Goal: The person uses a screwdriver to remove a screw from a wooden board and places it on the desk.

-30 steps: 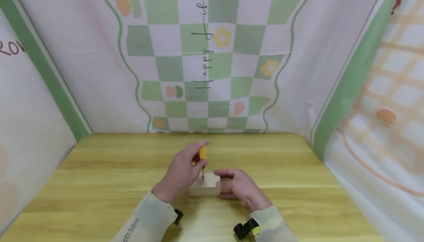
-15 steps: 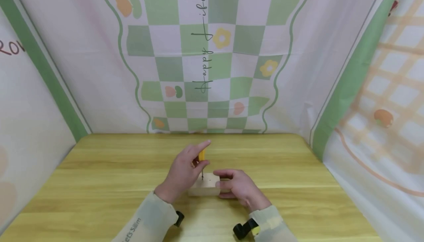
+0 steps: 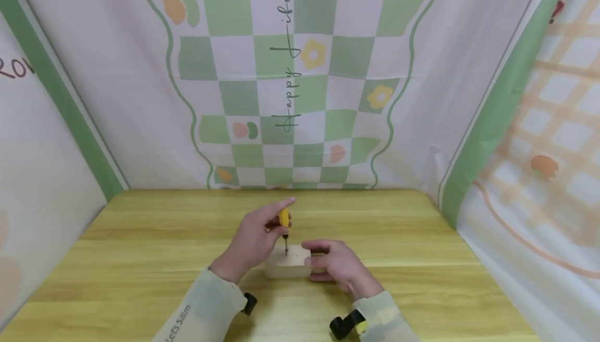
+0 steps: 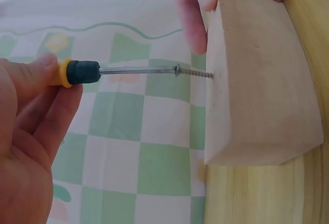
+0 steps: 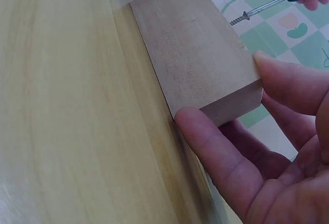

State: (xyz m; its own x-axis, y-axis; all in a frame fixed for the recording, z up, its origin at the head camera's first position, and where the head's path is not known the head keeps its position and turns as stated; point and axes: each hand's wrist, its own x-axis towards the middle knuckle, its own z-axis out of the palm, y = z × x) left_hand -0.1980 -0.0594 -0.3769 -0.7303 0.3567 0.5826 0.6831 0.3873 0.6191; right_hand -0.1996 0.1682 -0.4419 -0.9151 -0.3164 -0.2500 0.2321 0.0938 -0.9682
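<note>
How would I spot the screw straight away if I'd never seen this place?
On the wooden table, find the pale block held by the right hand. The screw stands up from its top, beneath the screwdriver in the left hand. Its ribbed thread sets it apart from the smooth metal shaft above.

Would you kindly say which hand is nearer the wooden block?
Right: the right hand grips one end of the wooden block; the left hand, holding the screwdriver, is above it, apart.

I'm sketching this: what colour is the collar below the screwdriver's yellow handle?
The collar is dark blue-green, nearly black, clearest in the left wrist view.
</note>
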